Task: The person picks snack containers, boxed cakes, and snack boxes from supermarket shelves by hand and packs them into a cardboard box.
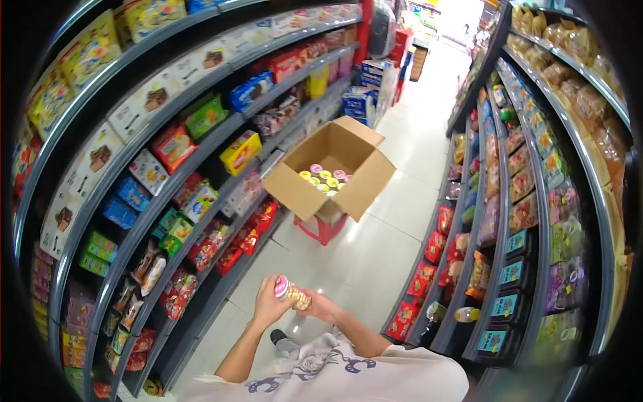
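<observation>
A clear jar [292,293] with a pink lid, filled with small pale round snacks, is held in front of my body, tilted with its lid to the upper left. My left hand [269,305] grips it near the lid end. Around the base end are the fingers of my right hand [321,307], partly hidden by the jar. Farther ahead, an open cardboard box [303,198] holds several jars [324,175] with pink and yellow-green lids. Underneath the box is a red stool [320,231].
Long shelves of packaged snacks [177,144] line the left side of the aisle. To the right, another shelf carries red packets [422,278], dark boxes [506,305] and a lone jar with a yellow lid [467,314]. Pale floor tiles [382,251] run between them.
</observation>
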`<state>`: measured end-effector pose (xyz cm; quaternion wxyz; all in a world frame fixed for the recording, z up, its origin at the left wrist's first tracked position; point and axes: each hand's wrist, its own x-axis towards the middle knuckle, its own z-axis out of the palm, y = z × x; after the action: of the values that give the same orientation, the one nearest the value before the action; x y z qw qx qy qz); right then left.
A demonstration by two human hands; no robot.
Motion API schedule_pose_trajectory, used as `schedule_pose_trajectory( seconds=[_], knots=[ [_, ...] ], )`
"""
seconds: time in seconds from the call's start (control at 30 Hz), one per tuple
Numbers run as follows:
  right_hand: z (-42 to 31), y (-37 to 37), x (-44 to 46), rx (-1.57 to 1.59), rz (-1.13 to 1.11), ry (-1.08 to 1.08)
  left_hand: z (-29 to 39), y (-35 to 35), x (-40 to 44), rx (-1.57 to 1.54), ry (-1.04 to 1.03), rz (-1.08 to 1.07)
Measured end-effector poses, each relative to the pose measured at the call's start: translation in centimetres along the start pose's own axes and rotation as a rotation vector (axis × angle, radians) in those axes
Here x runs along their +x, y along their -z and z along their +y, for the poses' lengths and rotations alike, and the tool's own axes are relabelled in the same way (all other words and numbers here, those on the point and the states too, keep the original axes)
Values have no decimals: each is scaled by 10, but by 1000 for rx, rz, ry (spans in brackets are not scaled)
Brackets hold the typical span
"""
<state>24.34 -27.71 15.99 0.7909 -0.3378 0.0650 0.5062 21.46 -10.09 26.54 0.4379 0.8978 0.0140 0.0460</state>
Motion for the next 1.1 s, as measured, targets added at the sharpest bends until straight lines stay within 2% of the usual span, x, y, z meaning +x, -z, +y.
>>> schedule_pose_trajectory(
  seconds=[0.07,0.17,0.2,0.27,0.33,0.43,0.6,0.77,0.9,0.93,1.03,1.1],
  knots=[
    [-51,37,-25,2,43,33,38,-45,43,-33,-55,12],
    [-78,89,-71,98,252,138,89,-111,72,-59,-114,-97],
    [-88,94,-89,171,258,224,106,-129,78,-59,-146,-145],
    [-102,113,-123,253,252,327,132,-165,85,60,-338,-189],
    [-105,135,-148,304,289,377,163,-180,86,47,-412,-345],
    [-107,159,-161,466,411,415,173,-200,81,102,-522,-455],
    [-89,190,-139,412,432,369,155,-195,86,49,-394,-503],
    [-113,173,-102,290,480,297,120,-175,119,28,-218,-486],
    [-155,170,-71,178,480,247,104,-167,168,-24,-197,-462],
    [-169,169,-62,152,459,272,99,-168,183,-25,-263,-433],
    [-217,156,-52,63,638,287,101,-168,233,-59,-329,-436],
    [-249,142,-45,92,614,335,111,-158,269,-101,-362,-469]
  ],
)
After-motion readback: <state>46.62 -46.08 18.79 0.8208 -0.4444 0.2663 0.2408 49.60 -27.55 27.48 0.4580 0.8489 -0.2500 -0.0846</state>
